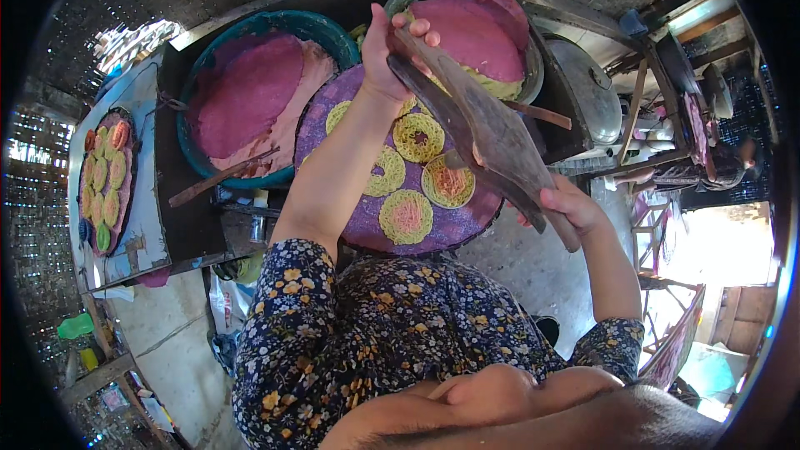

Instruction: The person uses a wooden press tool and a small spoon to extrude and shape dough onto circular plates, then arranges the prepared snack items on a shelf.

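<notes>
A wooden lever press [481, 112] of two long dark pieces slants over a round, purple cloth-covered tray [456, 225]. My left hand [390, 53] grips its upper end, fingers curled around the wood. Around the lower end my right hand [572, 203] is closed. Under the press, a pale ring [449, 181] holds pink and yellow strands. Several lacy yellow-green noodle rings lie on the tray, one of them [419, 137] near the press. A round noodle piece with a pink centre [405, 217] lies near the tray's front edge.
A teal basin [187, 137] of pink dough, with a wooden stick [212, 181], stands left. Behind the tray is another basin [531, 75] with pink and green dough. A lidded metal pot [581, 87] stands right. Farther left, a small tray [128, 194] holds shaped pieces. A person [706, 172] is at far right.
</notes>
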The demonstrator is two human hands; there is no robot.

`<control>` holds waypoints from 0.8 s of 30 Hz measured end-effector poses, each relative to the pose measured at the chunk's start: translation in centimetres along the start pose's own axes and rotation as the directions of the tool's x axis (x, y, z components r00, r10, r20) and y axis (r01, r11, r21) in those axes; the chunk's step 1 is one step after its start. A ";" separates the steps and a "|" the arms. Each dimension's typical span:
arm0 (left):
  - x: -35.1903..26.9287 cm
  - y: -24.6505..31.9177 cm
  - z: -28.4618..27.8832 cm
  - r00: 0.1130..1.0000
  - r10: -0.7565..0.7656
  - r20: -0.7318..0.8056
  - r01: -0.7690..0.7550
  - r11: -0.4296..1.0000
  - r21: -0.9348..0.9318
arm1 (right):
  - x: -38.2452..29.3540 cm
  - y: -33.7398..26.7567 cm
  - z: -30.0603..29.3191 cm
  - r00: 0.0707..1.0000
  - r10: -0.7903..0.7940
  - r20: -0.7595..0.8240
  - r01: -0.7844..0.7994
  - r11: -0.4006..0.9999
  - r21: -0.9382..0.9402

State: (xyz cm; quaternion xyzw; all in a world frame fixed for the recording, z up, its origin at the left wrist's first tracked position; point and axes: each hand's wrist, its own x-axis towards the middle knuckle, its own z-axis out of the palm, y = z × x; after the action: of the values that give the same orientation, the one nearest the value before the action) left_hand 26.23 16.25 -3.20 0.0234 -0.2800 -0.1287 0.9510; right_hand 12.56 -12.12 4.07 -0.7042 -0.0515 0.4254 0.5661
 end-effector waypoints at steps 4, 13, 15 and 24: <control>2.9 0.8 2.7 0.996 -0.092 0.004 0.092 0.995 0.023 | -0.4 -0.5 -0.6 0.992 -0.105 0.076 0.104 0.994 0.020; 6.4 -1.2 -1.6 0.984 0.033 -0.176 -0.017 0.996 0.091 | 1.2 -3.0 -4.0 0.992 -0.003 -0.124 0.005 1.000 0.017; 5.8 -1.5 -2.8 0.981 0.021 -0.195 -0.012 0.999 0.047 | 2.0 -2.3 -4.7 0.993 0.043 -0.108 -0.045 0.999 -0.020; 4.8 -2.1 -2.7 0.980 0.005 -0.197 -0.012 0.999 -0.038 | 1.5 -2.0 -4.8 0.997 0.021 -0.073 -0.025 0.998 -0.051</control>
State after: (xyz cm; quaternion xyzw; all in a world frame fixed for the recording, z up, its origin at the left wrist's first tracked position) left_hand 31.09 12.94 -3.19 0.0163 -0.1818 -0.1272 0.9749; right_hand 17.46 -14.16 4.88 -0.7340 -0.0340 0.4046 0.5443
